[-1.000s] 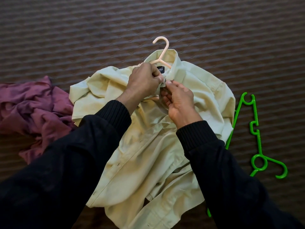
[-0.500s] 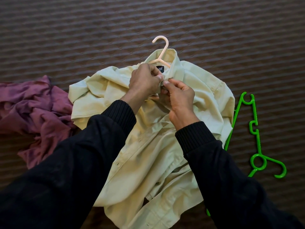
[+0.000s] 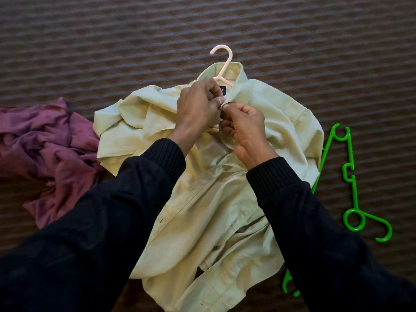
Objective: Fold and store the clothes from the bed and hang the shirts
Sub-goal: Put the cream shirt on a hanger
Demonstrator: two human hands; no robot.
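A pale green button shirt (image 3: 202, 199) lies spread on the brown quilted bed (image 3: 292, 41), collar away from me. A pale pink hanger (image 3: 225, 61) sits inside the collar with its hook poking out beyond it. My left hand (image 3: 195, 106) and my right hand (image 3: 245, 127) meet just below the collar. Each pinches an edge of the shirt front there, fingertips touching. What lies between the fingertips is hidden.
A crumpled purple garment (image 3: 45, 149) lies to the left of the shirt. A bright green hanger (image 3: 351, 176) lies on the bed at the right, partly under the shirt's edge. Bare bedspread stretches beyond the collar.
Both hands stay pinched together below the collar. My right hand's fingers have curled tighter against my left thumb. The shirt and hangers have not shifted.
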